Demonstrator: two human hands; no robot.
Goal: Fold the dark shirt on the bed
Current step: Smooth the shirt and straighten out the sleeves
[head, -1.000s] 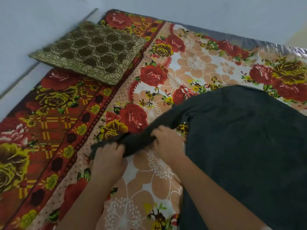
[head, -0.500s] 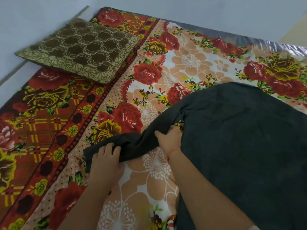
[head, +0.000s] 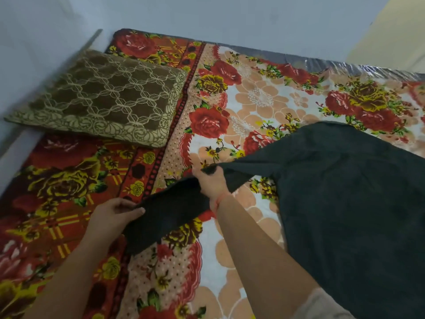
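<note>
A dark grey shirt (head: 345, 203) lies spread over the right half of the bed (head: 264, 100), which is covered by a floral blanket. One sleeve (head: 170, 212) stretches out to the left and is lifted off the blanket. My left hand (head: 112, 215) pinches the sleeve's cuff end. My right hand (head: 212, 184) grips the sleeve nearer the shoulder, with a red thread at the wrist. The shirt's lower right part runs out of the frame.
A brown patterned pillow (head: 108, 97) lies at the bed's far left corner, against the pale wall (head: 207, 17). The bed's far edge shows a shiny grey mattress strip (head: 333, 64). Bare blanket lies between the pillow and the sleeve.
Both hands have raised the sleeve off the blanket and pulled it out straighter. My left hand has moved left to the cuff end, and the view has tilted up.
</note>
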